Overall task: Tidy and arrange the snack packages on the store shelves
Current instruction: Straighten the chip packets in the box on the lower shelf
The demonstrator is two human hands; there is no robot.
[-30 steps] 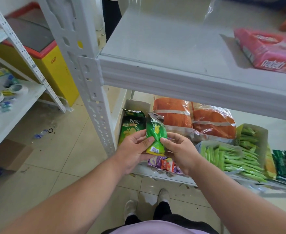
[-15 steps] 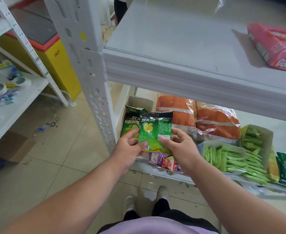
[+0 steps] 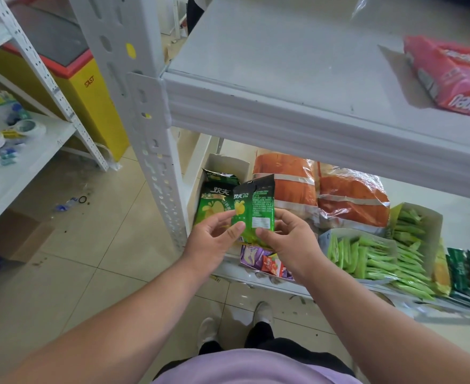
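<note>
Since half a second ago you've turned the green snack packet from flat-on to angled, so its printed back panel now shows on the right half and the lemon graphic on the left. Both your hands are close together and pinching it at the bottom edge: left hand with thumb laid across the packet's lower front, fingers curled loosely behind; right hand with thumb at the lower right corner, fingers curled behind the pack. Forearms come in from 7 and 5 o'clock, wrists bent slightly inward. Packet stands upright, glossy foil, dark top seal crimped and a little bent. It sits in front of the lower shelf, just right of a matching green pack standing in a white cardboard box at 11 o'clock from your hands. At 1 o'clock, two orange bundles in crinkled clear wrap with pale tape bands. At 3 o'clock, open cartons of slim light-green stick sachets, shiny and loosely heaped. Directly under the packet, small purple and red wrappers. Upper shelf, flat painted metal with ribbed front lip, carries a pink plastic-wrapped pack at 2 o'clock. Perforated white upright stands at 11 o'clock.
</note>
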